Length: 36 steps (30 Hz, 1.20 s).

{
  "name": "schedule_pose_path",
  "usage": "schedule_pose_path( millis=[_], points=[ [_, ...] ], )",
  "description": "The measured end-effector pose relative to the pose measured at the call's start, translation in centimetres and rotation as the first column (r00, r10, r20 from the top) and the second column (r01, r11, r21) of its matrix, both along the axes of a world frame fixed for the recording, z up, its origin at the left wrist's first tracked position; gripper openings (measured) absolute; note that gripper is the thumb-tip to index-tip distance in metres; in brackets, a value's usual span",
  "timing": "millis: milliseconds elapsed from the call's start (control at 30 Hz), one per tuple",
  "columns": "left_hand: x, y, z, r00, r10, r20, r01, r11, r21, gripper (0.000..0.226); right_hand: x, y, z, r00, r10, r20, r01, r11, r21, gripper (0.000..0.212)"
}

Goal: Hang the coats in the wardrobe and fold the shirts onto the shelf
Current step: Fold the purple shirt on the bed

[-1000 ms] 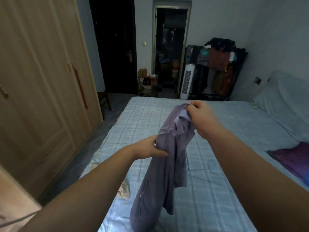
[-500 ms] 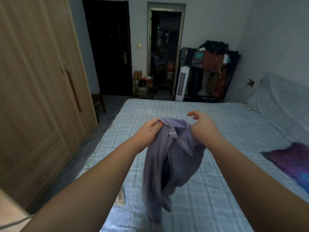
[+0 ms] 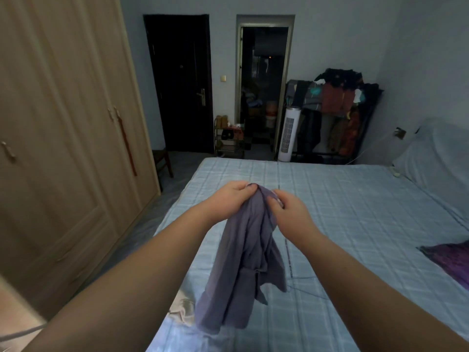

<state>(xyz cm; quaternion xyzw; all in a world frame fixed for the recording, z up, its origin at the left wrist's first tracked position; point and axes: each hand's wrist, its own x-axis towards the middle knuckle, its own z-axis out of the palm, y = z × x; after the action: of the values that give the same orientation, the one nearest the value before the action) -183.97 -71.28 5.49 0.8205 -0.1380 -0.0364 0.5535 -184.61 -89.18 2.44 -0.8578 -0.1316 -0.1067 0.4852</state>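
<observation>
A grey-purple shirt [image 3: 241,270] hangs bunched in front of me over the bed [image 3: 355,224]. My left hand [image 3: 228,199] pinches its top edge from the left, and my right hand [image 3: 286,212] grips the same top edge from the right, close beside the left. The shirt's lower end dangles just above the blue checked bedsheet. The wooden wardrobe [image 3: 63,148] stands along the left wall with its doors closed.
A purple garment [image 3: 449,260] lies at the bed's right edge, a beige cloth [image 3: 182,311] at its near left edge. A loaded clothes rack [image 3: 337,118] and white tower fan [image 3: 288,135] stand beyond the bed. A chair [image 3: 162,161] sits by the wardrobe's end.
My hands have come closer together at the shirt's top edge and dropped lower. The right hand, loose half a second ago, now grips the cloth. The shirt hangs lower over the bed.
</observation>
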Motion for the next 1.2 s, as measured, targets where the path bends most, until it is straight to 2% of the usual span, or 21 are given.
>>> schedule_pose_path(
  millis=[67, 133, 233, 300, 400, 500, 567, 700, 833, 933, 1033, 1100, 1200],
  points=[
    [0.5, 0.5, 0.1, 0.997, 0.009, 0.078, -0.016, 0.995, 0.095, 0.033, 0.7, -0.2, 1.0, 0.998, -0.048, 0.034, 0.048, 0.999, 0.011, 0.022],
    [1.0, 1.1, 0.2, 0.991, 0.002, 0.133, -0.036, 0.967, 0.253, 0.033, 1.5, -0.5, 2.1, 0.992, -0.104, 0.072, 0.102, 0.994, 0.031, 0.022],
    [1.6, 1.7, 0.1, 0.990, -0.021, 0.137, -0.033, 0.925, 0.378, 0.030, 2.4, -0.4, 3.7, 0.987, -0.096, 0.131, 0.096, 0.995, 0.006, 0.021],
    [1.7, 1.8, 0.2, 0.995, -0.016, 0.103, -0.024, 0.929, 0.370, 0.027, 2.8, -0.3, 4.6, 0.986, -0.087, 0.141, 0.087, 0.996, 0.000, 0.022],
    [1.4, 2.1, -0.1, 1.000, -0.027, 0.010, 0.022, 0.930, 0.366, 0.021, 3.4, -0.8, 5.8, 0.977, -0.143, 0.159, 0.129, 0.987, 0.096, 0.024],
    [1.6, 3.2, -1.9, 0.998, -0.007, -0.058, 0.031, 0.900, 0.435, 0.028, 4.0, -2.0, 6.6, 0.958, -0.212, 0.195, 0.190, 0.974, 0.124, 0.023],
    [1.9, 4.2, -2.9, 0.998, 0.026, -0.064, 0.007, 0.884, 0.468, 0.032, 4.5, -3.0, 6.6, 0.946, -0.259, 0.198, 0.232, 0.962, 0.147, 0.023],
    [2.4, 7.3, -4.9, 0.995, 0.079, -0.055, -0.036, 0.833, 0.553, 0.023, 5.2, -6.8, 6.4, 0.887, -0.428, 0.174, 0.384, 0.892, 0.238, 0.021],
    [2.4, 10.8, -6.7, 0.976, 0.219, -0.002, -0.181, 0.811, 0.556, 0.033, 5.6, -10.6, 5.6, 0.821, -0.549, 0.157, 0.514, 0.831, 0.214, 0.024],
    [2.1, 11.7, -6.8, 0.953, 0.298, 0.060, -0.288, 0.821, 0.492, 0.022, 5.3, -11.7, 4.8, 0.842, -0.525, 0.127, 0.508, 0.849, 0.145, 0.023],
    [1.8, 12.0, -6.4, 0.908, 0.381, 0.175, -0.416, 0.773, 0.479, 0.016, 4.7, -12.4, 4.0, 0.846, -0.526, 0.086, 0.516, 0.849, 0.117, 0.021],
    [1.4, 12.3, -5.7, 0.882, 0.426, 0.201, -0.469, 0.748, 0.470, 0.011, 4.0, -13.0, 3.6, 0.834, -0.548, 0.064, 0.542, 0.835, 0.092, 0.025],
    [0.6, 13.1, -4.6, 0.839, 0.482, 0.251, -0.537, 0.661, 0.524, 0.016, 2.8, -13.6, 3.2, 0.807, -0.584, 0.085, 0.582, 0.811, 0.053, 0.030]
  ],
)
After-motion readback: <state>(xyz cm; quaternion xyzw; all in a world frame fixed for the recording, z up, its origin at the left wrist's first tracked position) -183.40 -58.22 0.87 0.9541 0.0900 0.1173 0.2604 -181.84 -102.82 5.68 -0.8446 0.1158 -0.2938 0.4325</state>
